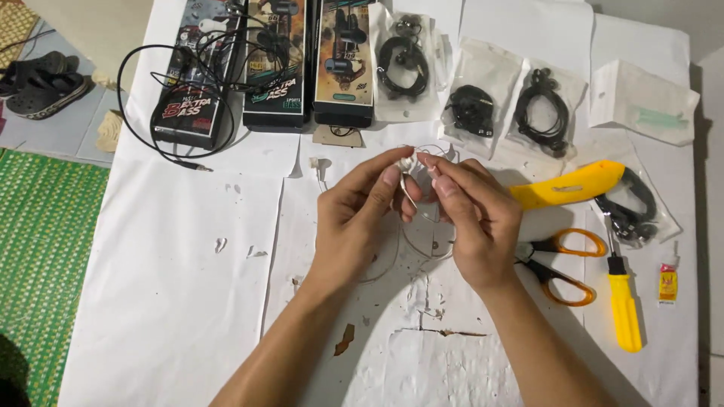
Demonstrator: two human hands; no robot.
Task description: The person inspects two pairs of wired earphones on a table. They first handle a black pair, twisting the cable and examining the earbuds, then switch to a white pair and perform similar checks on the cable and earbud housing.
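Note:
My left hand (358, 218) and my right hand (471, 215) meet above the middle of the white paper-covered table (173, 301). Between their fingertips they pinch a small white earphone piece (407, 166) with a thin white cable (411, 249) looping down onto the paper. A second white earbud (320, 166) lies on the paper just left of my left hand. Both hands have fingers closed on the small piece.
Three dark earphone boxes (275, 64) and loose black cable (173, 105) lie at the back left. Clear bags with black earphones (471, 105) sit at the back. To the right are a yellow tool (566, 185), orange-handled scissors (562, 264), a yellow screwdriver (624, 301) and a small glue tube (667, 279).

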